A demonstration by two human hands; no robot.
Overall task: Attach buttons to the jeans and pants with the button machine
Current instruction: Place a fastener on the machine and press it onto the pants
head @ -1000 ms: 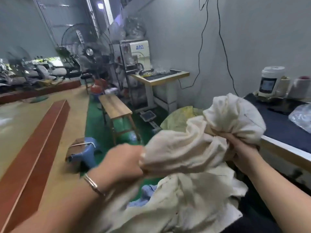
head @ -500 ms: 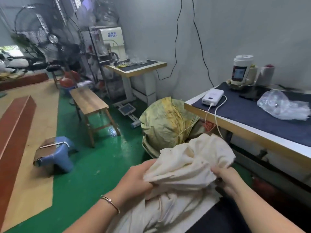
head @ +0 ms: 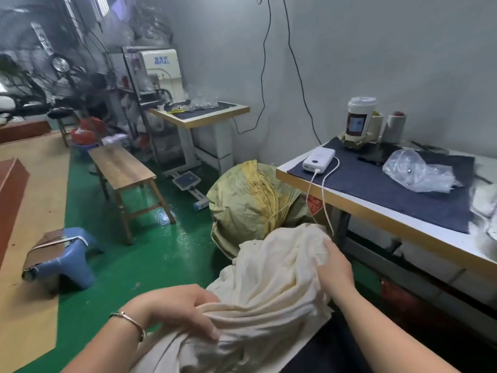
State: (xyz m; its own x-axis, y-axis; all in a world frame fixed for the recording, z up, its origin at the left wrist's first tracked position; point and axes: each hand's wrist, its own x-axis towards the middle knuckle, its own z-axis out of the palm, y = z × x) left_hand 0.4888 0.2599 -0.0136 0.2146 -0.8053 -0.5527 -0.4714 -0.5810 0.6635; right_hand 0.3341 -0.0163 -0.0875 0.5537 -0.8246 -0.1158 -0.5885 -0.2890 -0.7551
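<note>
We count one bundle of cream pants [head: 269,286], two hands, one white button machine [head: 161,74] far back. Our left hand [head: 177,308] grips the near folds with curled fingers; our right hand [head: 334,267] clutches the far edge. The bundle lies between both hands.

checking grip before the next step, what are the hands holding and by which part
Both hands hold the cream garment: the left hand grips a bunched fold at its near lower side, the right hand grips the far upper edge.
</note>
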